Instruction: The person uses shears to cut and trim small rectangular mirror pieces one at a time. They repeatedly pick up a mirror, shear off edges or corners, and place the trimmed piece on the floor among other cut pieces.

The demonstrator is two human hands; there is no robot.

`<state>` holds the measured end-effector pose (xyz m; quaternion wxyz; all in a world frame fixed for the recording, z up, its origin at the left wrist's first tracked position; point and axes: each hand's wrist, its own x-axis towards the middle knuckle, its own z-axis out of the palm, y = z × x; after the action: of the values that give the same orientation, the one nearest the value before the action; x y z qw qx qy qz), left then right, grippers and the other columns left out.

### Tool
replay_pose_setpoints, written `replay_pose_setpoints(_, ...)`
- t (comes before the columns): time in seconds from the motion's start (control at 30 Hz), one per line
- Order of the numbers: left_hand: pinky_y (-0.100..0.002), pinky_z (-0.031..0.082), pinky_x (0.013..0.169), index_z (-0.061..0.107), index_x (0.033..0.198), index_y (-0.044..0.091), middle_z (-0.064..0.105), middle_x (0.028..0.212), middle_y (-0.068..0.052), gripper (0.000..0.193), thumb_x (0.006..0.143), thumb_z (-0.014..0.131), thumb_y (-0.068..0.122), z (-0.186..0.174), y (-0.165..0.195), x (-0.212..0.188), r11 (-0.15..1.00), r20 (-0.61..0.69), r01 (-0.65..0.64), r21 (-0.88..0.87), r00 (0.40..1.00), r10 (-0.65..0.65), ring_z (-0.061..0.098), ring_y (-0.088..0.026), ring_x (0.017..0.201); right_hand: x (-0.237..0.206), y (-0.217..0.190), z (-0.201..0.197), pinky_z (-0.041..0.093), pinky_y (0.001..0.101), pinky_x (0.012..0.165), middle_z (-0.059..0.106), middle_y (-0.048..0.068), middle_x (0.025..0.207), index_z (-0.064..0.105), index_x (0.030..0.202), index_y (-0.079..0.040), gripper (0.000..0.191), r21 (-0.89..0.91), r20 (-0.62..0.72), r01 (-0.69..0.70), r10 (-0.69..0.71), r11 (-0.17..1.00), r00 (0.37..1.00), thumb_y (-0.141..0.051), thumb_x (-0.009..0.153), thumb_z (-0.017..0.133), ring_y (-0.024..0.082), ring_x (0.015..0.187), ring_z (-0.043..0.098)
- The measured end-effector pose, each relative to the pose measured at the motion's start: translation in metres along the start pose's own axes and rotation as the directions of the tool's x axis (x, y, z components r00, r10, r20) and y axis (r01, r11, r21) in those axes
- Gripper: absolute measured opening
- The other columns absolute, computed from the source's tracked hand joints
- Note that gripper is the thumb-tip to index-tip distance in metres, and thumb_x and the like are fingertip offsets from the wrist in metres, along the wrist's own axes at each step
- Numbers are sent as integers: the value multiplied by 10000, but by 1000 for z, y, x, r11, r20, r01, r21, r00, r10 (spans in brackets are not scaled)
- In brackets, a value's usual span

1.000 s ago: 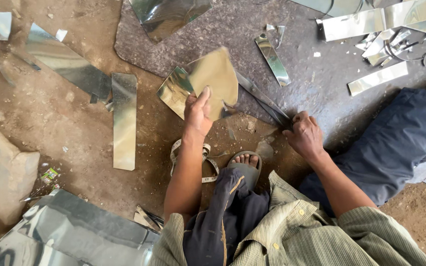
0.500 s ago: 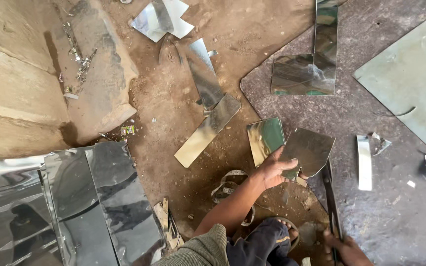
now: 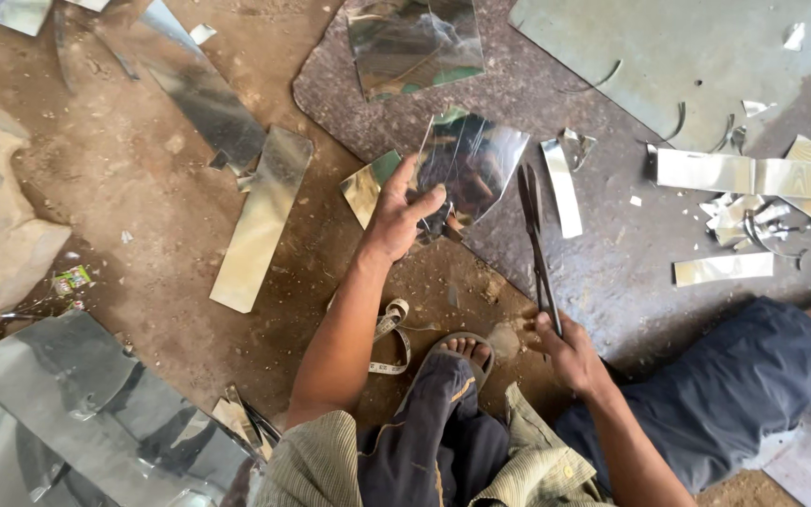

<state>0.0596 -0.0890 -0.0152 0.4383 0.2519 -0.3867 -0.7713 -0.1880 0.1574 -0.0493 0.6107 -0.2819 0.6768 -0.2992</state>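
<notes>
My left hand (image 3: 402,214) grips a shiny, roughly square piece of sheet metal (image 3: 473,167) by its lower left edge, held above the ground. A second, yellowish metal piece (image 3: 365,188) lies just behind it to the left. My right hand (image 3: 570,351) is closed on the handles of long dark metal shears (image 3: 534,237), whose blades point away from me and reach up beside the right edge of the held sheet. My foot in a sandal (image 3: 463,351) rests on the dirt between my arms.
A long metal strip (image 3: 265,218) lies on the dirt at left. Stacked shiny sheets (image 3: 86,413) fill the lower left. Several offcut strips (image 3: 739,183) lie on the dark mat (image 3: 603,272) at right, with a large greenish sheet (image 3: 668,56) at top right.
The view has swung and closed in. My left hand still holds the metal piece; the shears in my right hand have come up alongside the sheet's right edge.
</notes>
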Motion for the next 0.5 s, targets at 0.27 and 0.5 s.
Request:
replay_pose_setpoints(0.27,-314,623,685,487,1425,-4,731,1082,-115,486,985,690,41,23,12,11,999,-7,-42,11,999,42,730,-195,799,4,-41,21,618,395,886,732,162,1124,631,1231,-14,454,-185,-56,68,-79,980,995,-384,1043,447,233,1074,710)
replay_pose_setpoints(0.5,-340,647,671,361,1510,-28,736,989,-148,618,985,680,38,29,23,12,999,-36,-30,-25,999,29,739,-230,728,1,-54,22,608,380,900,726,158,1137,625,1276,-24,471,-222,-30,184,-196,957,980,-392,1040,449,240,1076,707)
